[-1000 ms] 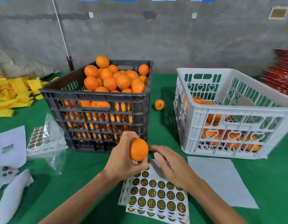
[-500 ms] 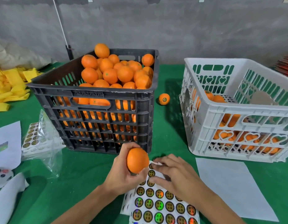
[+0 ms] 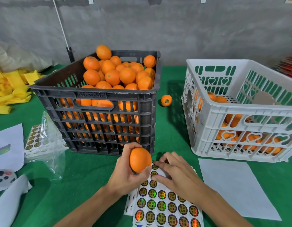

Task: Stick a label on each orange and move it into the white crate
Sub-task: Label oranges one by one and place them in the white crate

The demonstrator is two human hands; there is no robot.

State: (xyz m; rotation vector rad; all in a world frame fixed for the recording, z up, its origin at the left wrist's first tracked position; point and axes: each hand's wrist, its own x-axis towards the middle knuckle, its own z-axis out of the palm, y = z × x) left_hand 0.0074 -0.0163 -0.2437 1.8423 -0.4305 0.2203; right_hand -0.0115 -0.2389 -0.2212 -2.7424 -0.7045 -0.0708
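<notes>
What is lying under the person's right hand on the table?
A sheet of round labels lies under the right hand, on the green table. Rows of dark and gold labels show nearer the camera. The hand covers the sheet's upper right part, so the labels there, and any being peeled, cannot be seen.

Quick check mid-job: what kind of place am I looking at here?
Probably a small fruit-packing workspace, not a shop. A black slatted plastic crate heaped with unlabelled oranges stands beside a white plastic crate on a green cloth-covered table, with a sheet of round holographic stickers and a bare grey concrete wall.
</notes>
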